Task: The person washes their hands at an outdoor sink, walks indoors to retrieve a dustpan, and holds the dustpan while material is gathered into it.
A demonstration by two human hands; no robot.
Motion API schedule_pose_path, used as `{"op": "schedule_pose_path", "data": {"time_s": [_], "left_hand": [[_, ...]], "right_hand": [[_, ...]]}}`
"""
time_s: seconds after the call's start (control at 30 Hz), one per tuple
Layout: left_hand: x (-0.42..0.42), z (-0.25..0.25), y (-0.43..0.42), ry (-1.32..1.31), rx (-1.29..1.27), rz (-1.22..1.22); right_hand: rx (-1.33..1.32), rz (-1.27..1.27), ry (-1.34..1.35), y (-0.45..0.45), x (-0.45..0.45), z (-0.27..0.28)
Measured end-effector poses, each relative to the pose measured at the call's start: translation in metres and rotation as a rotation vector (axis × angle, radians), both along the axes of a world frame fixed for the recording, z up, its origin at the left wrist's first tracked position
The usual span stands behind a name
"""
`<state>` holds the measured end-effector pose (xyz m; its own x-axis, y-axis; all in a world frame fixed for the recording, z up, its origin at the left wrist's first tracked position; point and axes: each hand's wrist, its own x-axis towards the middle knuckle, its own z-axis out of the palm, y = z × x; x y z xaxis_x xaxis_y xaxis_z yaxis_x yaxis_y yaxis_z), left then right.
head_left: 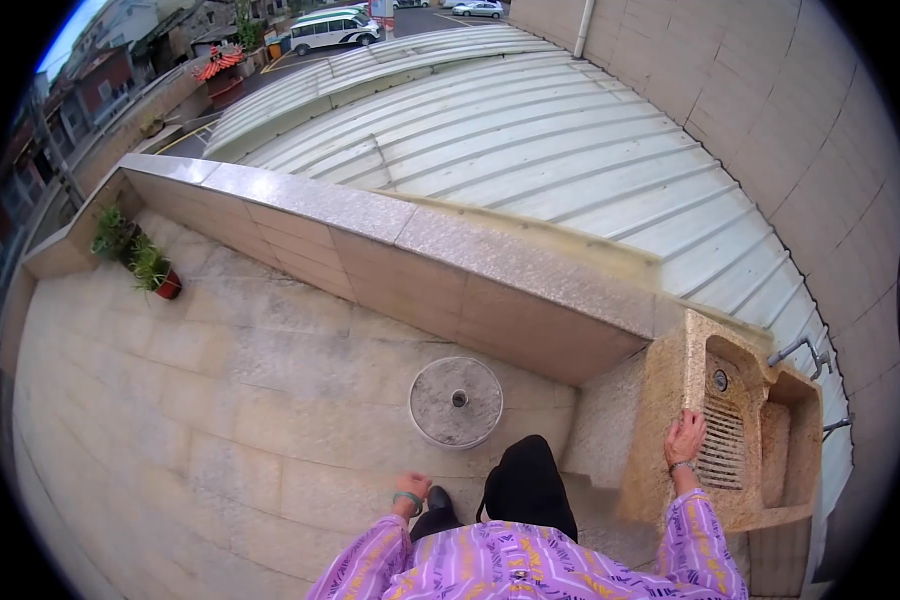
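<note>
Right hand (684,440), lower right: laid on the rim of a speckled tan stone sink (694,365), right of frame. Left hand (414,486), lower centre: fingers bent. Tightness of either grip: cannot tell.

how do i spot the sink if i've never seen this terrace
Follow the low wall along the terrace to its right-hand end in the picture. Just past that end, the person's right hand touches the near-left rim of a speckled tan sink. Unlike the plain wall and the round grey disc, it has two basins, one with a ribbed slope.
</note>
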<state>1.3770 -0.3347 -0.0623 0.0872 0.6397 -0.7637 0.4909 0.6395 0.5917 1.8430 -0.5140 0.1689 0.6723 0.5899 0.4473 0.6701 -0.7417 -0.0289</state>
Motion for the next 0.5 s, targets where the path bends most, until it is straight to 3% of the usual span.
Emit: {"op": "schedule_pose_path", "data": {"time_s": [0.13, 0.23, 0.33, 0.5], "left_hand": [[-0.011, -0.040, -0.013, 0.025, 0.114, -0.146], [-0.012, -0.005, -0.018, 0.049, 0.075, -0.193], [-0.016, -0.003, -0.022, 0.023, 0.057, -0.184], [-0.015, -0.035, -0.024, 0.057, 0.136, -0.258]], "right_hand": [[-0.021, 0.009, -0.002, 0.004, -0.008, 0.005], [-0.033, -0.004, 0.016, 0.006, -0.012, 0.010], [-0.040, -0.007, 0.008, 0.007, -0.014, 0.011], [-0.003, -0.002, 0.055, 0.002, -0.005, 0.001]]}}
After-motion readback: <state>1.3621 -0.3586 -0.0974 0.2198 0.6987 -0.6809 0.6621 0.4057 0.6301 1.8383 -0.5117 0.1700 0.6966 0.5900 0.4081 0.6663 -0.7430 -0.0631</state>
